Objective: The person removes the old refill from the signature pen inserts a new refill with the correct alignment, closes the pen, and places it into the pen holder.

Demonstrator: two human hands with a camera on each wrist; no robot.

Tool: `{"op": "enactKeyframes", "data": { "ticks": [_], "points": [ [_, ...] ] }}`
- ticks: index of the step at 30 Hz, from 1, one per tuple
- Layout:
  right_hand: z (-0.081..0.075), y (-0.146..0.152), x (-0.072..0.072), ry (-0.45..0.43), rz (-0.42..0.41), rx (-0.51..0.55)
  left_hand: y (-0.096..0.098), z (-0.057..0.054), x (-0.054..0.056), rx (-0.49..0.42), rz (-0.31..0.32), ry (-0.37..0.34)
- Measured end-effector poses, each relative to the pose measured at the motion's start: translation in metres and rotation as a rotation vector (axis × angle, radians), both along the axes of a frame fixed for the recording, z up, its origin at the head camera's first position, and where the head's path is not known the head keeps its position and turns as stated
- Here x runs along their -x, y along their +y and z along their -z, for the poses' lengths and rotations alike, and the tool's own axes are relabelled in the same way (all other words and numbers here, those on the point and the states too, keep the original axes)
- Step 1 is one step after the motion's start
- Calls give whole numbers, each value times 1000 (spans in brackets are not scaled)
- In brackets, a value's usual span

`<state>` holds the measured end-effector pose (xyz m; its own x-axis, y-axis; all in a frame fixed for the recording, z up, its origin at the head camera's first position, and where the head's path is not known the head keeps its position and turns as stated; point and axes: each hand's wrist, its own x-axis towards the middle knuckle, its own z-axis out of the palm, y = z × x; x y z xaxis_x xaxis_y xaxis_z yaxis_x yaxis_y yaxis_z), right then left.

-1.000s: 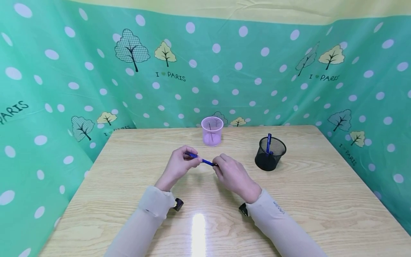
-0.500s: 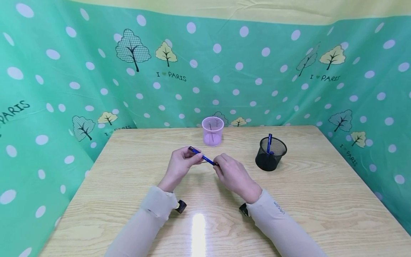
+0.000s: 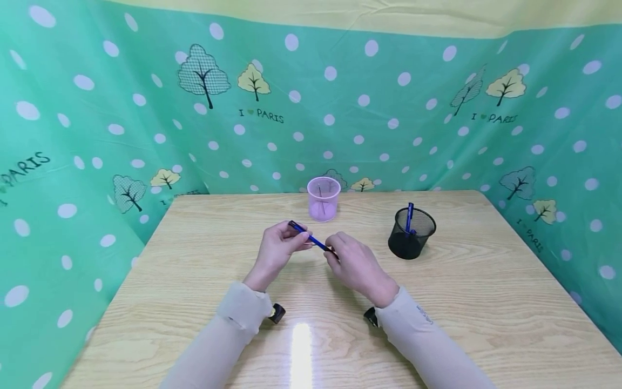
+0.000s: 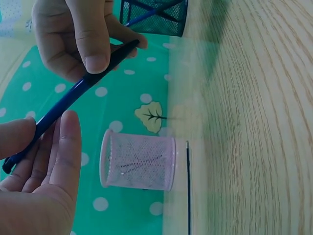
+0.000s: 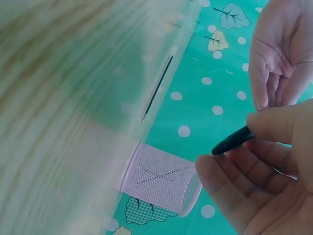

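Note:
A blue pen (image 3: 317,242) with black ends is held between both hands above the table. My left hand (image 3: 277,254) pinches its upper end between thumb and fingers. At the pen's black tapered end (image 5: 232,140), my right hand (image 3: 352,265) grips with thumb and fingertips. The wrist views show a thin dark pen refill (image 4: 188,188) lying on the table, mostly hidden behind the left hand in the head view. Beyond the hands stands a pink mesh pen cup (image 3: 323,208) with a thin dark stick inside it.
To the right is a black mesh pen cup (image 3: 405,246) with a blue pen (image 3: 410,216) standing upright in it and another blue tip beside that one. A green dotted curtain (image 3: 296,119) hangs at the table's back edge.
The pen has become more steeply tilted, its left end shifting up and to the right with the left hand. The right hand keeps its grip, almost still.

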<state>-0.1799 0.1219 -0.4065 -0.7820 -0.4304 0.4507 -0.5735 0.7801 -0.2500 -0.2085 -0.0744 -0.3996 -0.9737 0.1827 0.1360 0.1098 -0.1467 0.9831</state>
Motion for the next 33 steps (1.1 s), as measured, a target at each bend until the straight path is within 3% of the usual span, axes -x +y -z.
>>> {"op": "enactKeyframes", "data": {
  "ticks": [10,25,33],
  "points": [
    [-9,14,-2,-25,54,16,-4,-2,2,20,-31,39],
    [-23,45,-5,55,114,0,-4,-6,4,41,-34,39],
    [-26,60,-8,106,102,-29,-2,-5,5,52,-45,54]
  ]
}}
